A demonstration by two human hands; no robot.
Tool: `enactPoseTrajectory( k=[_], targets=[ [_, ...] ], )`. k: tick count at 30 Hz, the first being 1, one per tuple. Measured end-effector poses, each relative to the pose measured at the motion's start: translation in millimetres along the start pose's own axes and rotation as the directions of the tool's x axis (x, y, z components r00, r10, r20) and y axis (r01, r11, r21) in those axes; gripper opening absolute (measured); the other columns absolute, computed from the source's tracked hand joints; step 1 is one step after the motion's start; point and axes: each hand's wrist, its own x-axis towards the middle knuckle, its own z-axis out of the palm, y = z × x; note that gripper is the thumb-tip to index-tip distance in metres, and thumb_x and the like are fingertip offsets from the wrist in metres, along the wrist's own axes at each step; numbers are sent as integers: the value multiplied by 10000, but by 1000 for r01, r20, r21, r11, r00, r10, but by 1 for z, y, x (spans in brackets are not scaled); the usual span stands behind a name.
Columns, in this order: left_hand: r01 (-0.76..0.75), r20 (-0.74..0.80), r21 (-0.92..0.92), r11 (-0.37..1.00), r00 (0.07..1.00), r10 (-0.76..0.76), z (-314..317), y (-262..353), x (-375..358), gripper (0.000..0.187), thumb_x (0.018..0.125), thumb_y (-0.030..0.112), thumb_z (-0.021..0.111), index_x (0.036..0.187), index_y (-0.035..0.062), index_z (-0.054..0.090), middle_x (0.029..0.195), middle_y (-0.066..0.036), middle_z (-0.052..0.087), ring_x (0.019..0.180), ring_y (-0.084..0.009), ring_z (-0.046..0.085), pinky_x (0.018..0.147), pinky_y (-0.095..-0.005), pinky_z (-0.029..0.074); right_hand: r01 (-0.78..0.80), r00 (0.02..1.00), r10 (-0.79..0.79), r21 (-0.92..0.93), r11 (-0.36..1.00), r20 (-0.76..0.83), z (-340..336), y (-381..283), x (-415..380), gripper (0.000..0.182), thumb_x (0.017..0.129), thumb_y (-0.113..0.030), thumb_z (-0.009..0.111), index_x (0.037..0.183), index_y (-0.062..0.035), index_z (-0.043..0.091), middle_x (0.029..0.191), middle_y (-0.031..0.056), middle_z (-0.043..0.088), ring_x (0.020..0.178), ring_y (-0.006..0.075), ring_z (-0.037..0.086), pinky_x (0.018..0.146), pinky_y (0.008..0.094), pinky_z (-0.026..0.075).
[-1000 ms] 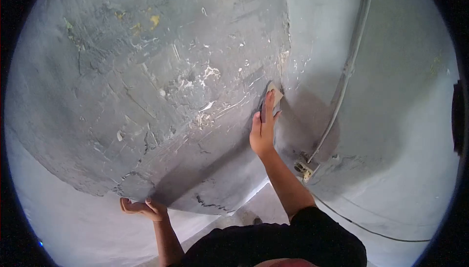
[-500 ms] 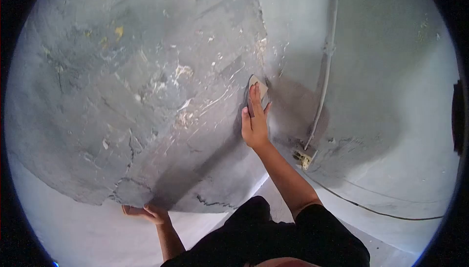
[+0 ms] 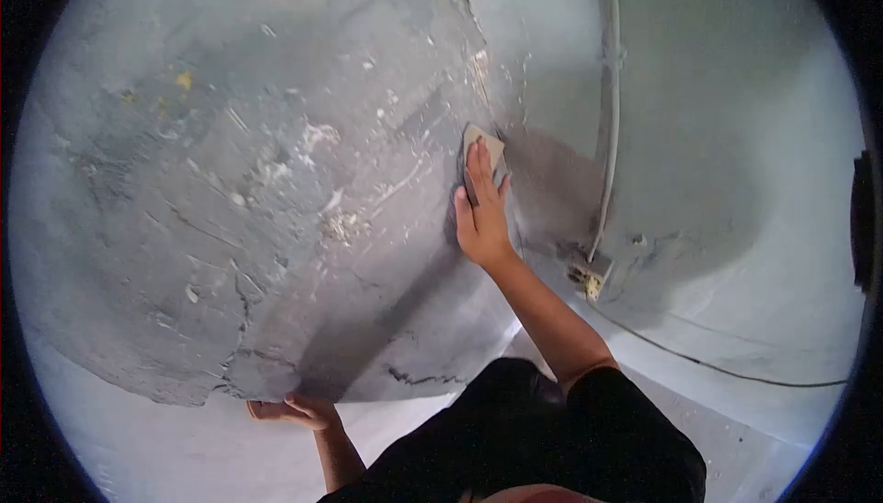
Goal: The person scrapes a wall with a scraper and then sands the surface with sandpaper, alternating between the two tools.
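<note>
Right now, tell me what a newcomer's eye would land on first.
A rough, grey, white-flecked, plaster-like surface fills the left and centre. Near its right edge, the right hand lies over a flat beige pad. A thin pale-grey pipe runs downward, further right.

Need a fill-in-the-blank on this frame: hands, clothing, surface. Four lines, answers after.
1. The flat pad lies under the fingers of the person's ____ hand.
2. At the picture's lower edge of the rough grey surface is the ____ hand.
3. The short sleeve is ____ in colour.
4. Toward the surface's upper left are small spots neither grey nor white but ____.

Missing words: right; left; black; yellow.
</note>
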Motion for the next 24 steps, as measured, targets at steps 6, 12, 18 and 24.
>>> enactPoseTrajectory(
  k=[6,12,18,24],
  targets=[
    [-23,-17,126,992,1000,25,1,1,-2,806,927,666,367,1289,-45,253,1251,-223,324,1158,-328,375,1003,-491,331,-71,993,69,14,997,91,14,3,-44,625,979,-225,352,1532,-91,93,1589,158,105,1466,350,83,1092,653,-16],
    [-67,0,166,984,998,68,-5,3,-1,794,944,652,331,1289,-58,247,1259,-235,311,1169,-328,365,1008,-480,321,-29,999,29,34,999,24,17,-1,-38,604,979,-219,348,1529,-94,133,1587,162,110,1462,363,90,1086,661,-20],
    [-14,10,119,993,1000,13,1,12,2,821,935,659,346,1307,-66,242,1242,-223,319,1166,-327,365,1004,-478,326,-7,999,8,23,1000,-40,10,0,3,613,988,-276,360,1531,-102,134,1586,163,116,1456,369,125,1088,659,-19],
    [2,62,191,982,998,-14,-8,0,-4,794,951,631,339,1313,-67,232,1256,-228,309,1155,-322,366,1009,-471,331,-98,993,96,28,995,64,28,10,-65,620,986,-275,354,1527,-74,129,1588,168,96,1461,369,93,1089,658,-14]
  ],
)
